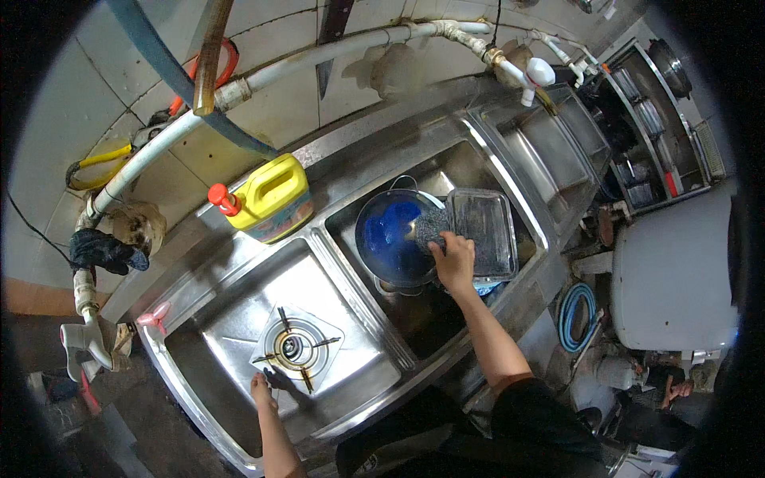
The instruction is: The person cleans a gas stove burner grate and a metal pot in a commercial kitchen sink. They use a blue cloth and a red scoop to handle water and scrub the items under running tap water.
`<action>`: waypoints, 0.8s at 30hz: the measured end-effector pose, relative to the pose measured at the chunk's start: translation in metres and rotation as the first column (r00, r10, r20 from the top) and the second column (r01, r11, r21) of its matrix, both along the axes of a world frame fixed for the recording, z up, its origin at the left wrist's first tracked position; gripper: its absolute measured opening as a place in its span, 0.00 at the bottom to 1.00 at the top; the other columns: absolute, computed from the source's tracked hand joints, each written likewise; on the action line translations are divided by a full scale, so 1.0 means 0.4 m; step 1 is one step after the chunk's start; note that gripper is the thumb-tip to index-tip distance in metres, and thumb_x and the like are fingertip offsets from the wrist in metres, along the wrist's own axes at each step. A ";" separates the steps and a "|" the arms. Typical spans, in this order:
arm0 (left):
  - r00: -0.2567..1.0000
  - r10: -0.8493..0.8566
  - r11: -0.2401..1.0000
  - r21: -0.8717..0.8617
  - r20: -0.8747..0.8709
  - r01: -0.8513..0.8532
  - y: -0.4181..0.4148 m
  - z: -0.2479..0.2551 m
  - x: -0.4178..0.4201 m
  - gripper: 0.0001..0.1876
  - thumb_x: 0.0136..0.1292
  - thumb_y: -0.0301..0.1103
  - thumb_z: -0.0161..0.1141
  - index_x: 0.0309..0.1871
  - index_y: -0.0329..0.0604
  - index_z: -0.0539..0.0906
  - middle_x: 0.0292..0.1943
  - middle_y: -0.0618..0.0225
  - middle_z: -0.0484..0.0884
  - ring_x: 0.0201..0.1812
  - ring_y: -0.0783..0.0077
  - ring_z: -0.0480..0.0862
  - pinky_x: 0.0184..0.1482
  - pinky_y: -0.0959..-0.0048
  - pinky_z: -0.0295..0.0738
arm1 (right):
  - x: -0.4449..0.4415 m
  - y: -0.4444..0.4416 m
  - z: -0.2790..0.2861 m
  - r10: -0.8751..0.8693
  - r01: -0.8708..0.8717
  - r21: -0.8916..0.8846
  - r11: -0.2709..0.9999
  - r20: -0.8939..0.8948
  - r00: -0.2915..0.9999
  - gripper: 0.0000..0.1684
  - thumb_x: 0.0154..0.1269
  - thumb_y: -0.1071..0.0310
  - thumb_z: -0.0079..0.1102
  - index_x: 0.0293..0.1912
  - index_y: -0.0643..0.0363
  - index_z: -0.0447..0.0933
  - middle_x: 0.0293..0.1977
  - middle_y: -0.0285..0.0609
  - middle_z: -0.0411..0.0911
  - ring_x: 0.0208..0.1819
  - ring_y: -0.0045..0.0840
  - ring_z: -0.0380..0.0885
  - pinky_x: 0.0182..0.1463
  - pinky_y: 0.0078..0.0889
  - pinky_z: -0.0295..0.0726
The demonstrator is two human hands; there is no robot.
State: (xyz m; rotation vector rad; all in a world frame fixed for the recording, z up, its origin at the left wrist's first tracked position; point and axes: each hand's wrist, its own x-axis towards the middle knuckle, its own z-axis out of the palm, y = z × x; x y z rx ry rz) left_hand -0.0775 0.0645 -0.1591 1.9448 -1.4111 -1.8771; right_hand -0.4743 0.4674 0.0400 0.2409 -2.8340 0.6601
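My right hand (457,260) reaches over the right sink basin and grips a grey steel wool scrubber (430,226). The scrubber is at the right side of a round dark pan (366,263). Inside the pan shows something bright blue (391,224); whether it is liquid or solid cannot be made out. Close by on the right rests a clear rectangular tray (484,233), partly behind my hand. My left hand (263,391) is over the front of the left basin (227,334), near a square burner plate (293,346) with black pan supports. Its fingers are hard to make out.
A yellow jug (275,197) with a red cap stands on the sink's back ledge. White pipes (358,45) with taps run along the tiled wall. A blue hose (161,66) hangs at upper left. Rightward are a shelf rack (651,131), a coiled hose (577,316) and a grey tank (672,281).
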 end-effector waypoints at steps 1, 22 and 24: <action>1.000 -0.003 1.000 -0.017 0.005 0.003 0.019 0.022 0.009 0.09 0.69 0.44 0.60 0.43 0.52 0.77 0.30 0.82 0.73 0.29 0.83 0.68 0.35 0.77 0.62 | -0.029 0.026 -0.050 0.043 -0.045 0.024 0.999 0.064 0.997 0.12 0.62 0.67 0.64 0.44 0.61 0.79 0.38 0.49 0.77 0.43 0.45 0.72 0.49 0.47 0.71; 0.997 0.013 0.893 -0.448 -0.074 -0.045 0.253 0.272 0.145 0.11 0.67 0.24 0.58 0.50 0.33 0.81 0.43 0.67 0.83 0.44 0.75 0.79 0.51 0.76 0.73 | -0.208 -0.094 0.107 0.286 -0.288 -0.027 0.957 -0.066 0.956 0.09 0.59 0.61 0.68 0.30 0.56 0.83 0.36 0.43 0.79 0.47 0.43 0.72 0.54 0.45 0.69; 0.999 -0.015 0.900 -0.436 -0.032 -0.001 0.243 0.313 0.130 0.11 0.66 0.24 0.57 0.51 0.33 0.82 0.45 0.65 0.83 0.46 0.75 0.80 0.51 0.76 0.73 | -0.211 -0.206 0.212 0.479 -0.463 -0.187 0.867 0.053 0.876 0.07 0.60 0.65 0.66 0.34 0.59 0.81 0.37 0.45 0.79 0.45 0.43 0.74 0.50 0.41 0.72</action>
